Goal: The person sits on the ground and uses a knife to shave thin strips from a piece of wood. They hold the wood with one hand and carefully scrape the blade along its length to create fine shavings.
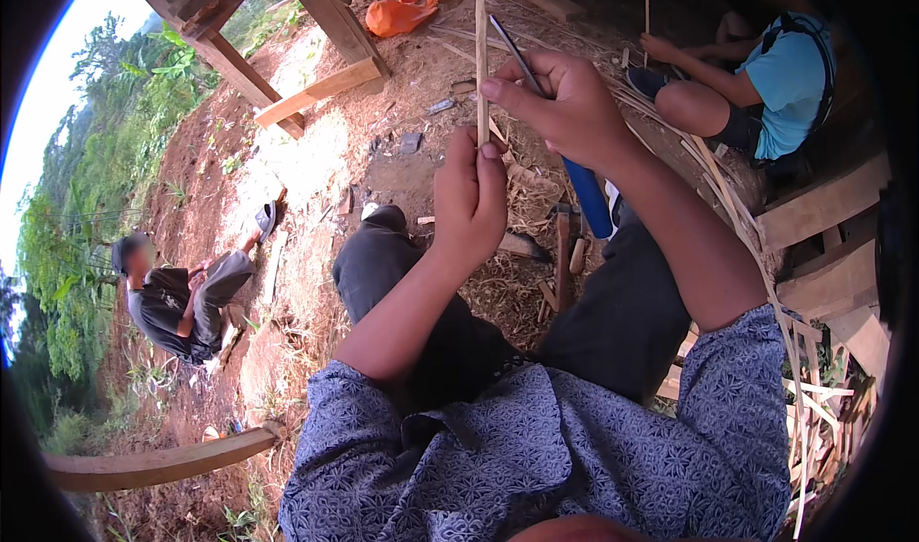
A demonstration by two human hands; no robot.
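Observation:
My left hand [469, 197] is closed around the lower end of a thin, pale bamboo stick [481, 39], which stands nearly upright in front of me. In my right hand [565, 106] is a knife with a long blue handle [586, 197]; its narrow dark blade [514, 50] points up and to the left, just right of the stick. My right thumb touches the stick a little above my left fist. The handle runs down below my right hand toward my knee.
A wooden-handled tool [563, 255] lies on the ground between my legs. Long split strips [804, 398] pile up at right. A person in a light blue shirt [790, 92] sits far right with a thin stick; another in dark clothes [168, 303] sits left. An orange bag [397, 17] lies beyond.

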